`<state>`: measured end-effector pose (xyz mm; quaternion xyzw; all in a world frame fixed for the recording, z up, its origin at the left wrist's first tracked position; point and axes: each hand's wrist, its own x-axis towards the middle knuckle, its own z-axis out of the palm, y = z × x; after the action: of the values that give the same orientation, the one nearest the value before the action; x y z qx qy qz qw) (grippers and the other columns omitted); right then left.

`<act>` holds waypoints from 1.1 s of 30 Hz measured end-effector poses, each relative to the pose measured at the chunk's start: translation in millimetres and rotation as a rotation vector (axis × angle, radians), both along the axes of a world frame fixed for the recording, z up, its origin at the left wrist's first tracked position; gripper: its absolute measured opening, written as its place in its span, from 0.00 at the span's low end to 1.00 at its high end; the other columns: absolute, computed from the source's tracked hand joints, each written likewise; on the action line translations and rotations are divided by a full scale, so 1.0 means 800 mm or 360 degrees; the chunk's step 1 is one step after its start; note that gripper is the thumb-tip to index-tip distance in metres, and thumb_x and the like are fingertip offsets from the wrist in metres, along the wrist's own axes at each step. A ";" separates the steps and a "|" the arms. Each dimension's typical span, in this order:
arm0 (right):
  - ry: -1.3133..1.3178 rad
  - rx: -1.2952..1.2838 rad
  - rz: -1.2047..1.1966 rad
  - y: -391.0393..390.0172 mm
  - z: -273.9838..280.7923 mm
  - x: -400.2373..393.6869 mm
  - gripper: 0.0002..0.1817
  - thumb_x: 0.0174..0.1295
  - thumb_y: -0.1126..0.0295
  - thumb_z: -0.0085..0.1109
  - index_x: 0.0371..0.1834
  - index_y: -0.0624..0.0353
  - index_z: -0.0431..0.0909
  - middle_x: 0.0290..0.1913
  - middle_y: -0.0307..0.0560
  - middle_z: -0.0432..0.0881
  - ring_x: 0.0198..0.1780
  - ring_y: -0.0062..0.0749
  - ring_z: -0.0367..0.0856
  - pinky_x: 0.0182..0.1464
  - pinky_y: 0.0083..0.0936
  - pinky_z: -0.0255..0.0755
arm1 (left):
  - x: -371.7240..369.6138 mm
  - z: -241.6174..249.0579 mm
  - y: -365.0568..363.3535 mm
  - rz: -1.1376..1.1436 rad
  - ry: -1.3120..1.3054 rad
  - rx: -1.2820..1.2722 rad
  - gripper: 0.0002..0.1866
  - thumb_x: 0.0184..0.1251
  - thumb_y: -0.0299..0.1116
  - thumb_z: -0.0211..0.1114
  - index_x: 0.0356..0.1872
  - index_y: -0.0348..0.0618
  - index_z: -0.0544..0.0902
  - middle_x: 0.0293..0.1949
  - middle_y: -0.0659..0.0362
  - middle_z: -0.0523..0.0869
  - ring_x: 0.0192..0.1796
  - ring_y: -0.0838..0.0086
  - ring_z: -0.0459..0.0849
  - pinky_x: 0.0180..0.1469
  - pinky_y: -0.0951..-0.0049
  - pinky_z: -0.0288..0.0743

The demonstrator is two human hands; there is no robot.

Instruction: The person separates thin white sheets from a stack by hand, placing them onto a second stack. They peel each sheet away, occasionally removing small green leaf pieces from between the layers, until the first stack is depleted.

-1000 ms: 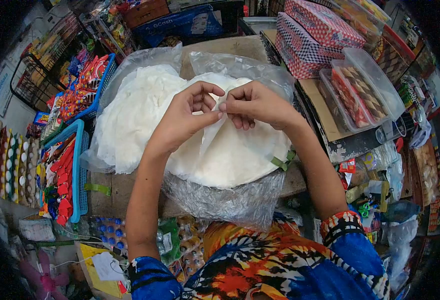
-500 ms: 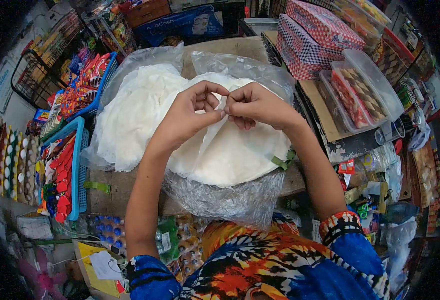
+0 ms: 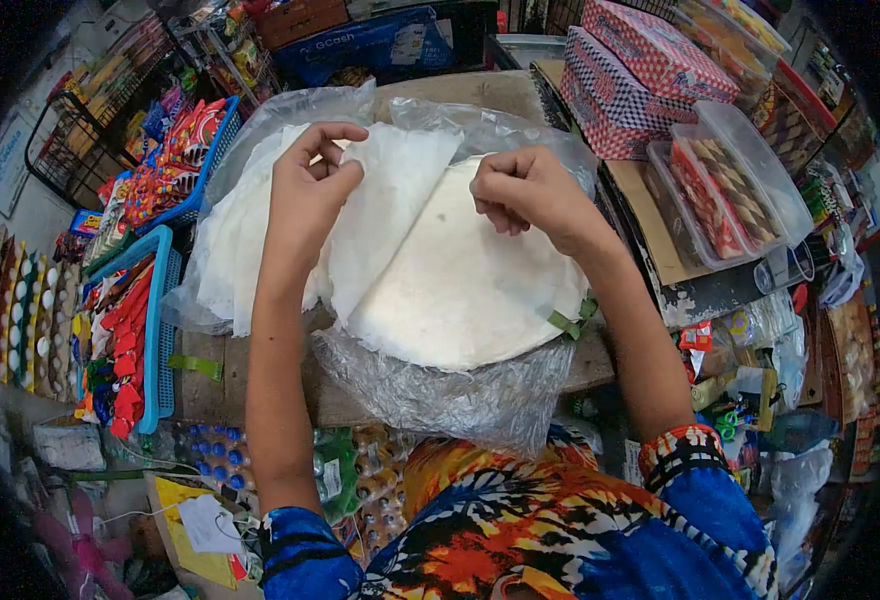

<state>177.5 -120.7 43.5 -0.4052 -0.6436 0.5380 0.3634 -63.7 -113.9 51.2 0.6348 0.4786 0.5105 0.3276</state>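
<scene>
My left hand (image 3: 310, 190) pinches a thin white spring roll wrapper (image 3: 385, 190), its thumb and forefinger at the upper edge. The sheet hangs folded over to the left, partly off a round stack of wrappers (image 3: 475, 280). Above the stack's upper right part is my right hand (image 3: 535, 195), fingers curled closed; whether anything is in them is hidden. Left of the stack, behind my left hand, lies a second pile of loose wrappers (image 3: 230, 245). Clear plastic (image 3: 450, 400) spreads beneath the stack.
Green strips (image 3: 568, 322) lie at the stack's right edge. Blue baskets (image 3: 165, 340) of packaged snacks stand at left. To the right are a clear tub of rolled wafers (image 3: 730, 190) and checkered boxes (image 3: 625, 95). Bottles (image 3: 225, 460) sit below the wooden table (image 3: 230, 385).
My left hand has moved left and slightly up with the wrapper, peeling it back off the stack. My right hand has moved slightly right, so the hands are now apart.
</scene>
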 end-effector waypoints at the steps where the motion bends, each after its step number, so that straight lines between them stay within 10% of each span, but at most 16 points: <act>1: 0.0031 -0.0022 -0.0086 0.000 0.001 -0.001 0.20 0.64 0.59 0.59 0.17 0.59 0.76 0.15 0.36 0.74 0.17 0.15 0.70 0.20 0.15 0.62 | 0.003 -0.002 0.000 -0.0123 -0.0066 -0.0015 0.17 0.54 0.21 0.62 0.48 0.41 0.82 0.33 0.69 0.71 0.32 0.88 0.70 0.34 0.87 0.62; 7: 0.0004 -0.0222 0.0170 -0.003 -0.005 -0.010 0.34 0.62 0.38 0.58 0.22 0.63 0.82 0.14 0.40 0.76 0.15 0.19 0.72 0.17 0.16 0.61 | 0.044 -0.006 -0.021 -0.0623 -0.0063 -0.0131 0.23 0.56 0.20 0.64 0.55 0.40 0.77 0.34 0.66 0.74 0.37 0.84 0.76 0.42 0.82 0.72; 24: 0.0151 -0.0077 0.0303 -0.003 -0.008 -0.008 0.17 0.69 0.57 0.58 0.31 0.61 0.81 0.16 0.36 0.75 0.17 0.16 0.69 0.21 0.16 0.62 | 0.042 -0.001 -0.022 -0.0790 -0.0207 -0.0320 0.23 0.58 0.23 0.66 0.57 0.38 0.75 0.37 0.65 0.77 0.38 0.85 0.78 0.44 0.84 0.72; 33: 0.0189 -0.0105 0.0103 -0.005 -0.003 -0.007 0.12 0.57 0.67 0.58 0.24 0.64 0.83 0.14 0.37 0.75 0.16 0.17 0.70 0.21 0.16 0.62 | 0.037 -0.003 -0.020 -0.0476 -0.0241 -0.0214 0.18 0.55 0.22 0.67 0.49 0.38 0.79 0.33 0.67 0.75 0.31 0.86 0.75 0.34 0.85 0.68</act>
<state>172.2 -124.5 41.2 -0.3633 -0.6155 0.5936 0.3698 -34.0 -130.1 48.9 0.6354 0.3860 0.4691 0.4767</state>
